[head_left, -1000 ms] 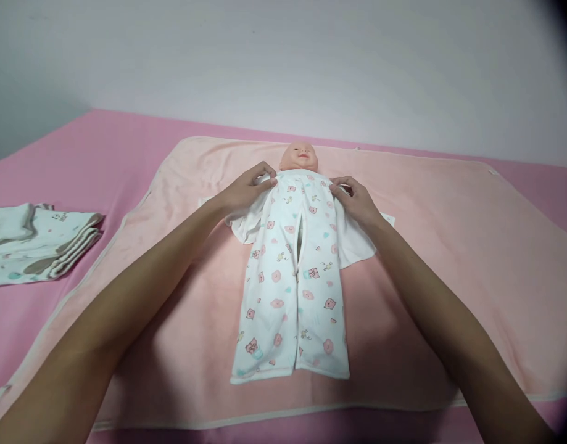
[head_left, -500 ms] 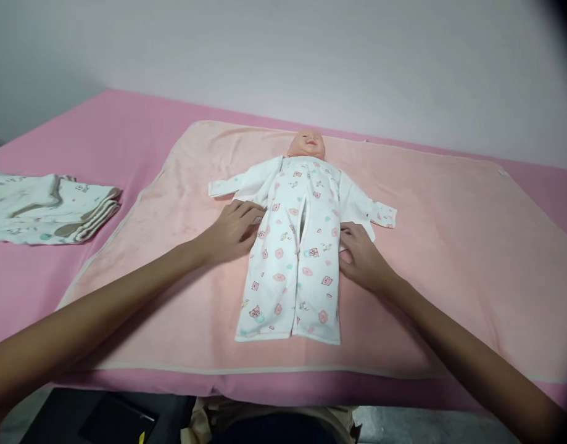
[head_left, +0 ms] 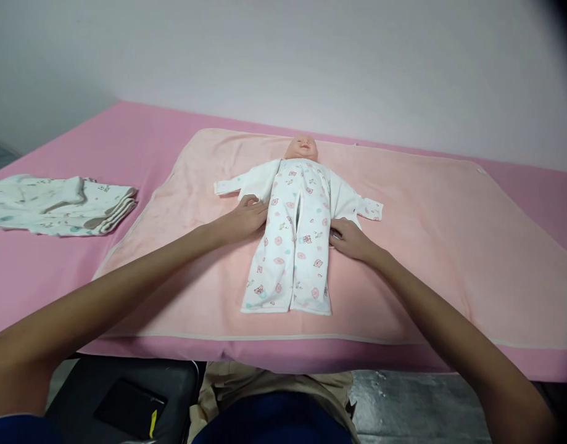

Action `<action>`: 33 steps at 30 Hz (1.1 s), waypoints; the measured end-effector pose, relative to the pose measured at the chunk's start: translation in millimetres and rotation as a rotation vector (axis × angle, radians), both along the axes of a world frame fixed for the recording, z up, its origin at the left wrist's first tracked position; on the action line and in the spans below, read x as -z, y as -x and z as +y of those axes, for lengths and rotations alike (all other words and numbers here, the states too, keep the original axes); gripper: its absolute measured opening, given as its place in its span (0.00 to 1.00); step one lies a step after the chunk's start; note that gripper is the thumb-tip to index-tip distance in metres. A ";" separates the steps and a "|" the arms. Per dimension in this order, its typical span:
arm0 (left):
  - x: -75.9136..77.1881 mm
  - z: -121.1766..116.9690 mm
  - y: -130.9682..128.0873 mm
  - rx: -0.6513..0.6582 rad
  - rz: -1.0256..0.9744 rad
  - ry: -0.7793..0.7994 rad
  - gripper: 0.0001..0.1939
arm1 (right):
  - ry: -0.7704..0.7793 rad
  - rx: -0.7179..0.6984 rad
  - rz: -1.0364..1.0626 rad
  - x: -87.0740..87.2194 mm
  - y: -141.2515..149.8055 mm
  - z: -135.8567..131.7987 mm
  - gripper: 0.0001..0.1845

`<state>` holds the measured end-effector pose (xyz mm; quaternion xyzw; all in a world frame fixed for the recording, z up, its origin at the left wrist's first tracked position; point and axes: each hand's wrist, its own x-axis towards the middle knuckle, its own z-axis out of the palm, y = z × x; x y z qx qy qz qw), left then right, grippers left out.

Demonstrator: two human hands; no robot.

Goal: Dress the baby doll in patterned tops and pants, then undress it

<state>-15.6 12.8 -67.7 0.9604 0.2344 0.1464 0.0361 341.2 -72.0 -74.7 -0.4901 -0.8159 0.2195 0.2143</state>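
A baby doll (head_left: pixel 304 147) lies face up, its head at the far end, wearing a white long-sleeved baby shirt (head_left: pixel 260 180) with both sleeves spread. White baby pants (head_left: pixel 278 265) printed with pink bears cover its front from the neck down, with a slit at the crotch and legs toward me. At the left side of the pants, my left hand (head_left: pixel 247 220) has its fingers closed at the cloth edge, fingertips partly hidden. My right hand (head_left: pixel 352 239) pinches the right edge, thumb and fingers curled there beside the shirt's hem.
A peach blanket (head_left: pixel 403 277) lies under the doll on a pink-covered table (head_left: pixel 172 120). Folded printed baby clothes (head_left: pixel 61 206) sit at the left. A wall (head_left: pixel 311 68) rises behind. Below the front edge, a black seat (head_left: pixel 79 394) holds a flat black object (head_left: pixel 130 407).
The camera view has shifted, so the table's front edge appears higher. Both hands stay at the sides of the pants; the left index finger is now raised slightly.
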 end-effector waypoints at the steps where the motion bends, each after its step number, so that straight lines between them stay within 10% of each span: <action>1: -3.2 -4.3 1.7 0.009 0.013 -0.001 0.12 | -0.012 -0.005 -0.025 -4.2 -0.1 -2.2 0.09; 5: -11.1 -25.3 3.4 -0.002 -0.021 0.091 0.06 | -0.110 -0.010 -0.058 -13.2 13.5 -24.3 0.13; 12: -20.4 -44.6 -12.9 -0.080 -0.158 0.473 0.08 | 0.178 0.112 0.395 -14.1 37.7 -51.4 0.11; 19: -34.7 -57.8 -18.0 -0.324 0.247 0.335 0.06 | 0.140 0.180 0.027 -24.4 26.4 -45.1 0.08; 25: -19.7 -53.1 -6.7 -0.115 0.032 0.088 0.05 | -0.127 0.115 -0.073 -11.4 23.4 -43.8 0.08; 33: -30.5 -67.2 41.8 -0.334 0.070 0.297 0.22 | -0.039 0.215 -0.022 -21.1 -12.9 -64.5 0.13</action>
